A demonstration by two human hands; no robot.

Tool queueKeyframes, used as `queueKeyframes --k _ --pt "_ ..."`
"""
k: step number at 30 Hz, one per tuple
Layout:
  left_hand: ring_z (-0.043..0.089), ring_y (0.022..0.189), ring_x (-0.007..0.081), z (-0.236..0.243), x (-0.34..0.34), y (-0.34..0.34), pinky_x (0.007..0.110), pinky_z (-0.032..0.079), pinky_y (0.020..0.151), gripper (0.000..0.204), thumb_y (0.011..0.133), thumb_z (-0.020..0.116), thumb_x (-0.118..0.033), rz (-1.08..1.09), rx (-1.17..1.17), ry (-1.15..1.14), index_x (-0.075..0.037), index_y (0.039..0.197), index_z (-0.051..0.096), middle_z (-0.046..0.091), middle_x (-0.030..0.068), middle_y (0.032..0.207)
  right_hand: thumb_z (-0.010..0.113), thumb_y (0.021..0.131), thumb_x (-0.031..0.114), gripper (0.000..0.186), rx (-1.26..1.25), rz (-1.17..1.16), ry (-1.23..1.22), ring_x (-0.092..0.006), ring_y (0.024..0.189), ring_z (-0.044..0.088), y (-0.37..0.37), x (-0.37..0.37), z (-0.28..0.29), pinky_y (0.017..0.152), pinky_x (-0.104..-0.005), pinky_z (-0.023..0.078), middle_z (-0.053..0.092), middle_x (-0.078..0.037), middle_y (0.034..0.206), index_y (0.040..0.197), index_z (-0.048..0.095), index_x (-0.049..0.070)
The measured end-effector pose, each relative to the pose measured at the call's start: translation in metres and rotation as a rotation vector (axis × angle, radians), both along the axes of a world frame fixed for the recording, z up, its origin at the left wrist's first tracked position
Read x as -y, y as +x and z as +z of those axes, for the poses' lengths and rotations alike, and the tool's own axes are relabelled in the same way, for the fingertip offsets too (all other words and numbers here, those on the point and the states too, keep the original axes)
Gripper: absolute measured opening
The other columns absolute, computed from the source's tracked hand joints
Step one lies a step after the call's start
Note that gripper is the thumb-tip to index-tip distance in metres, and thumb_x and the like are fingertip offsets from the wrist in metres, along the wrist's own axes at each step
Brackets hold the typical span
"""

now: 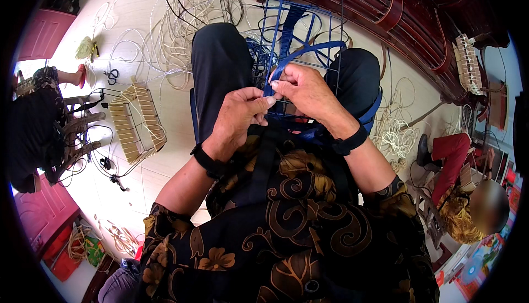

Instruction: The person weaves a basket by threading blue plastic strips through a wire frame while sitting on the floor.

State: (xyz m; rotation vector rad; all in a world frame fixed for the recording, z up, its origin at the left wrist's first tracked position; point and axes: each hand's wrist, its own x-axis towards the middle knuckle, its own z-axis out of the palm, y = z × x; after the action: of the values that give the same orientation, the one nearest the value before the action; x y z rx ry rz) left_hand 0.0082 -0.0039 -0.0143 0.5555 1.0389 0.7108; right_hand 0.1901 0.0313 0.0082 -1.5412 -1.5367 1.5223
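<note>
A dark wire frame (341, 19) stands upright or slightly tilted between my knees, with blue flat strapping (305, 50) looped over and through it. My left hand (242, 113) pinches the blue strap low on the frame, thumb against index finger. My right hand (297, 90), just above and to the right, grips the same strap between thumb and curled fingers. The exact point where the strap wraps the wire is partly hidden by my fingers.
Tangled pale strands (165, 55) lie on the tiled floor. A partly woven beige frame (124, 118) sits at left, near a seated person (33, 132). Dark wooden furniture (386, 16) runs along the upper right. Another person in red trousers (452, 159) sits at right.
</note>
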Motion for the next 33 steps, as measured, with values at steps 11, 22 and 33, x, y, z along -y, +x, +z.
queueKeyframes --k 11,22,33 --pt "0.056 0.060 0.0094 0.004 -0.005 0.002 0.024 0.051 0.057 0.003 0.087 0.068 -0.006 -0.046 -0.081 -0.008 -0.003 0.087 0.066 0.059 0.0009 0.071 0.069 0.088 0.017 0.016 0.078 0.023 -0.193 -0.0059 0.060 0.054 -0.007 -0.007 0.026 0.048 -0.0226 0.043 0.063 -0.001 0.072 0.091 0.065 0.001" --pt "0.060 0.071 0.0125 0.005 -0.004 -0.015 0.029 0.053 0.062 0.012 0.093 0.062 -0.009 -0.098 0.106 -0.088 0.000 0.099 0.067 0.064 0.0047 0.081 0.070 0.087 0.013 0.014 -0.126 -0.075 -0.128 -0.0090 0.070 0.059 -0.004 -0.001 -0.005 0.061 -0.0240 0.047 0.065 -0.003 0.078 0.095 0.069 0.001" --pt "0.056 0.066 0.0106 -0.001 0.002 -0.007 0.025 0.047 0.062 0.010 0.092 0.063 -0.009 0.022 0.064 -0.076 0.000 0.094 0.067 0.064 0.0034 0.077 0.067 0.092 0.023 0.019 0.023 -0.030 -0.189 -0.0065 0.063 0.054 -0.005 -0.004 0.019 0.053 -0.0235 0.043 0.063 -0.001 0.072 0.089 0.066 0.003"
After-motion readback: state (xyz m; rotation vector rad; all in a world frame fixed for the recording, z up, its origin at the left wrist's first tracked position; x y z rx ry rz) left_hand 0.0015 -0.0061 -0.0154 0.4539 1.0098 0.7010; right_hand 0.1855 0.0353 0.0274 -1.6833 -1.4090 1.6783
